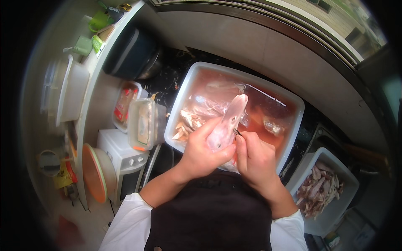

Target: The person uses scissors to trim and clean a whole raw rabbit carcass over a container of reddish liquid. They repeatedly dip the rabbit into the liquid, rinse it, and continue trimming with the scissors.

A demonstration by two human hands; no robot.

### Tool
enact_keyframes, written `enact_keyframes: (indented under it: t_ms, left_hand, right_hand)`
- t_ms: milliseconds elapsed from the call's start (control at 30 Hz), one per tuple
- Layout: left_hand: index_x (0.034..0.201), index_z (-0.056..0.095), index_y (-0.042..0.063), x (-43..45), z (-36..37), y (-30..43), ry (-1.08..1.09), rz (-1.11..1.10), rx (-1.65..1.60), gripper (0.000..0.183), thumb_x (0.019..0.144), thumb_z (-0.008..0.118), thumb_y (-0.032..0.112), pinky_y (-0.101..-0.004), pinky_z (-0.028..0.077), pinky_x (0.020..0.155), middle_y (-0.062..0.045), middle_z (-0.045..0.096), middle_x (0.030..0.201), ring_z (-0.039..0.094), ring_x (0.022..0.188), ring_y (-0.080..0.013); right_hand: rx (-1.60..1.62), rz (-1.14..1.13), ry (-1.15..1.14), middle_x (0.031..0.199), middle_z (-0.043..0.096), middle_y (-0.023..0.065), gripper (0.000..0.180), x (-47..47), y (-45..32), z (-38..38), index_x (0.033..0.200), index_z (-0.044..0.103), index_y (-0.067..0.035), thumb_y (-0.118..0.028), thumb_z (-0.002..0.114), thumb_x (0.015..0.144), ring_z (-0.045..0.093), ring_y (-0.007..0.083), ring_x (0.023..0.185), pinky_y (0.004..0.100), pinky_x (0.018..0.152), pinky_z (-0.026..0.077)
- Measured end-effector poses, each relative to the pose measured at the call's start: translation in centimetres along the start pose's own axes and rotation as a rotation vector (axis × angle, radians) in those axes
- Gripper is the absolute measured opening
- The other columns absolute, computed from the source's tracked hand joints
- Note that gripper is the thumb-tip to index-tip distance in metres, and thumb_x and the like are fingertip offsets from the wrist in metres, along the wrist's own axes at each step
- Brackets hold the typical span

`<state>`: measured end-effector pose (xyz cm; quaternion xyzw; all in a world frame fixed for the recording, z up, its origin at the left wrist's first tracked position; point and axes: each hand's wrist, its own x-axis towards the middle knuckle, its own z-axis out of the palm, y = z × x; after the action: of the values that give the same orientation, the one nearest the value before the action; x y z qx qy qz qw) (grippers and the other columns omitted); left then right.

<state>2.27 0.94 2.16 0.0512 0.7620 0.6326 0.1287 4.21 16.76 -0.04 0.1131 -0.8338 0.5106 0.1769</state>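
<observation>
A plucked duck head point(230, 117), pale pink with its bill pointing away from me, is gripped in my left hand point(201, 150). My right hand point(256, 153) pinches small dark metal tweezers point(237, 132), whose tip touches the right side of the head. Both hands are above a large white plastic tub point(185, 91) of reddish water. Submerged pale poultry pieces and a clear plastic bag lie in that water. More pale pieces point(188, 122) show at the tub's left side. Part of the head is hidden by my left fingers.
Right of the tub, a second white tub point(348, 200) contains a heap of poultry pieces point(320, 188). On the left are lidded plastic containers point(141, 122), a white appliance point(125, 147), an orange-lined basin point(94, 172) and a shelf edge point(89, 81). A wall and window frame point(267, 28) rise behind.
</observation>
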Motion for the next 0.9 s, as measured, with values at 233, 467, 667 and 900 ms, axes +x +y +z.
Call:
enact_keyframes:
  t_ms: [233, 467, 667, 900]
  left_hand:
    - [0.126, 0.055, -0.006, -0.01, -0.05, -0.30, -0.004, -0.015, -0.056, 0.053, 0.078, 0.074, 0.005, -0.0257, 0.048, 0.081, -0.004, 0.061, 0.104, 0.055, 0.093, -0.0085]
    - [0.129, 0.053, -0.007, -0.12, -0.14, -0.24, -0.032, -0.003, -0.053, 0.057, 0.078, 0.074, 0.005, -0.0257, 0.048, 0.082, -0.004, 0.061, 0.105, 0.055, 0.093, -0.0085]
    - [0.129, 0.053, -0.007, -0.25, -0.06, 0.01, -0.007, 0.000, -0.051, 0.056, 0.078, 0.074, 0.005, -0.0261, 0.048, 0.082, -0.004, 0.061, 0.105, 0.055, 0.094, -0.0087]
    - [0.128, 0.054, -0.007, -0.28, -0.22, -0.21, -0.008, -0.003, -0.029, 0.054, 0.079, 0.072, 0.005, -0.0256, 0.048, 0.081, -0.004, 0.061, 0.104, 0.055, 0.093, -0.0082]
  right_hand:
    - [-0.031, -0.010, 0.007, 0.065, 0.059, 0.0139, 0.011, -0.04, 0.01, 0.06, 0.084, 0.057, -0.002, -0.005, 0.065, 0.090, 0.060, 0.0301, 0.053, 0.0395, 0.050, 0.046]
    - [-0.072, -0.005, -0.003, 0.065, 0.059, 0.0139, 0.011, 0.08, 0.11, -0.09, 0.084, 0.057, -0.003, -0.005, 0.065, 0.090, 0.061, 0.0297, 0.054, 0.0395, 0.050, 0.046]
    - [-0.022, -0.016, -0.034, 0.065, 0.059, 0.0134, 0.010, -0.06, -0.15, -0.09, 0.084, 0.057, -0.003, -0.006, 0.065, 0.090, 0.061, 0.0296, 0.053, 0.0396, 0.049, 0.046]
    - [-0.003, 0.000, 0.010, 0.064, 0.058, 0.0139, 0.010, -0.11, -0.11, 0.04, 0.085, 0.057, -0.002, -0.006, 0.065, 0.091, 0.060, 0.0304, 0.053, 0.0396, 0.049, 0.046]
